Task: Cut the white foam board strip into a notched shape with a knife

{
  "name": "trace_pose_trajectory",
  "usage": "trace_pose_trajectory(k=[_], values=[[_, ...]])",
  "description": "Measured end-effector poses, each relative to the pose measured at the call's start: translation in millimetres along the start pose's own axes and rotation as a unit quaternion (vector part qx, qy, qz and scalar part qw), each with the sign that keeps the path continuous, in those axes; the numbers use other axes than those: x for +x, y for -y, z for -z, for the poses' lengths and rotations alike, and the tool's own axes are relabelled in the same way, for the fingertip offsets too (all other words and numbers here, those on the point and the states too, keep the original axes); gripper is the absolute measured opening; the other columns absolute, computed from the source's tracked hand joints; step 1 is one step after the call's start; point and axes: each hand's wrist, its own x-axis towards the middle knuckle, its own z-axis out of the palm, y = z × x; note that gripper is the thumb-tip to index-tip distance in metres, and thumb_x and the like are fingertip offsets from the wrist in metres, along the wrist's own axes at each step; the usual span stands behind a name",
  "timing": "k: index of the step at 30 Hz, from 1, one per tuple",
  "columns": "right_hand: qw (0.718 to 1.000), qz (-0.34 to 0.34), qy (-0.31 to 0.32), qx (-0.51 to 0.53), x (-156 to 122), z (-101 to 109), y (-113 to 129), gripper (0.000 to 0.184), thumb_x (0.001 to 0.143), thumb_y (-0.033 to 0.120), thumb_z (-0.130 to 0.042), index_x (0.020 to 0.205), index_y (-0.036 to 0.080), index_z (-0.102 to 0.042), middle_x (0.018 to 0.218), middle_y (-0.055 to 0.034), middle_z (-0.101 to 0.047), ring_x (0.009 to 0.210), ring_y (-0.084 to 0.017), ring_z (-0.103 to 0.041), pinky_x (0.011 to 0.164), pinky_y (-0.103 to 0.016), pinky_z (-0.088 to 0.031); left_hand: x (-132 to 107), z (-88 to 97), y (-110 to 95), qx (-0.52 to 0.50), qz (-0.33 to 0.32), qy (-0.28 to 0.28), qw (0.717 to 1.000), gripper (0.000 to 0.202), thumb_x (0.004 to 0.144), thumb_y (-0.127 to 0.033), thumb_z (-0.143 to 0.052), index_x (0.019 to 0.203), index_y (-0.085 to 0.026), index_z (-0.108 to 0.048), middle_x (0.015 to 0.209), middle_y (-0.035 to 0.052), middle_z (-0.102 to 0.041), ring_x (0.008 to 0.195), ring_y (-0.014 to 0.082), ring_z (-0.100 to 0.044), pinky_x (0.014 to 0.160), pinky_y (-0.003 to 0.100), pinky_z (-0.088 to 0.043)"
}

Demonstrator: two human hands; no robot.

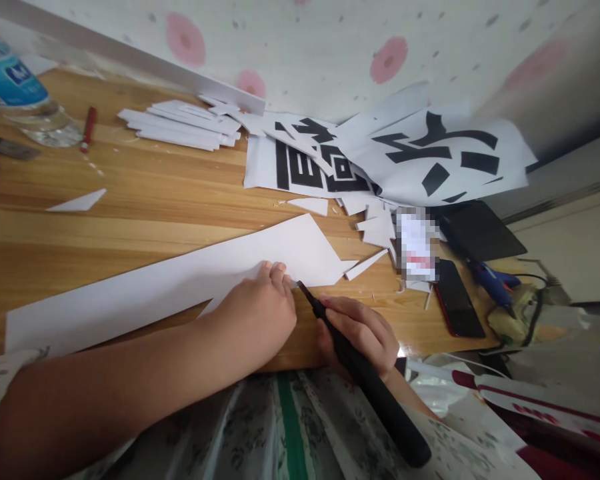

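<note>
A long white board [190, 277], angled at its right end, lies on the wooden table near its front edge. My left hand [263, 303] is closed, fingers bunched together, pressing on the board close to its lower right edge. Wrapped in my right hand [363, 330] is a black-handled knife [375, 390] with a narrow dark blade. The blade tip meets or nearly meets the board's edge just right of my left fingers; exact contact I cannot tell. A thin white offcut [367, 264] lies beside the board's right end.
White strips [185, 125] are piled at the back, beside paper sheets with black characters [435, 157]. A water bottle [25, 87] and red cutter [89, 129] stand and lie left. Rightward are a phone [459, 299], dark tablet [483, 230] and blue glue gun [495, 283].
</note>
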Motion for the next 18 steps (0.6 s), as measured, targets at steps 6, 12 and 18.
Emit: trace_pose_trajectory(k=[6,12,18], values=[[1.0,0.001,0.001,0.001,1.0,1.2,1.3,0.031,0.07,0.006,-0.069,0.097,0.019,-0.064,0.092,-0.0082,-0.075,0.072,-0.019,-0.072,0.06,-0.027,-0.061,-0.9,-1.0,0.7,-0.003,0.002,-0.02,1.0,0.047,0.083,0.002,-0.042,0.127,0.007,-0.055,0.129,0.0328,-0.057,0.114,0.0411,-0.058,0.069,0.042,-0.056],[1.0,0.009,0.005,0.018,-2.3,3.7,0.2,0.03,0.071,0.007,-0.069,0.098,0.019,-0.064,0.093,-0.008,-0.075,0.074,-0.019,-0.072,0.062,-0.027,-0.061,-0.8,-0.3,0.2,-0.012,0.007,-0.002,1.0,0.047,0.083,0.001,-0.044,0.128,0.004,-0.056,0.132,0.0323,-0.054,0.119,0.0416,-0.056,0.072,0.042,-0.055],[0.998,-0.03,-0.063,0.008,-16.8,15.8,-6.1,0.03,0.072,0.011,-0.069,0.099,0.019,-0.064,0.092,-0.0077,-0.074,0.074,-0.019,-0.072,0.06,-0.028,-0.061,1.1,6.8,6.8,-0.009,-0.022,0.012,1.0,0.045,0.082,0.0,-0.048,0.126,0.005,-0.057,0.129,0.0333,-0.056,0.116,0.0398,-0.058,0.078,0.043,-0.055]])
